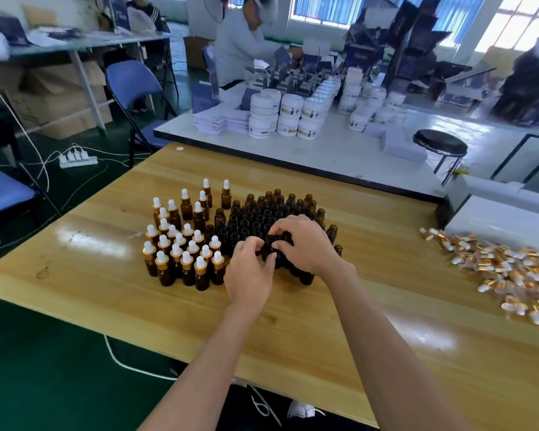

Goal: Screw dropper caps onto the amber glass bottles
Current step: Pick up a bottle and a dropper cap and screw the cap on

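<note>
Head view: both hands on uncapped bottles at packing bench

Head view shows the uncapped amber bottles (271, 213) packed upright in a dark cluster at mid-table. At the cluster's 6 o'clock edge, the left hand (249, 270) and right hand (307, 242) meet, the fingers and thumbs of both curled round bottles there. Touching the cluster at 9 o'clock stand the capped bottles (181, 247), with gold collars and white bulbs. Loose dropper caps (511, 275) lie heaped at 3 o'clock, well apart from the bottles, on the wooden table (293, 337). At 12 o'clock, on a white bench (339, 150), white jars (290, 116) are stacked. Beyond them stands a person in a white coat (240, 48).
</note>
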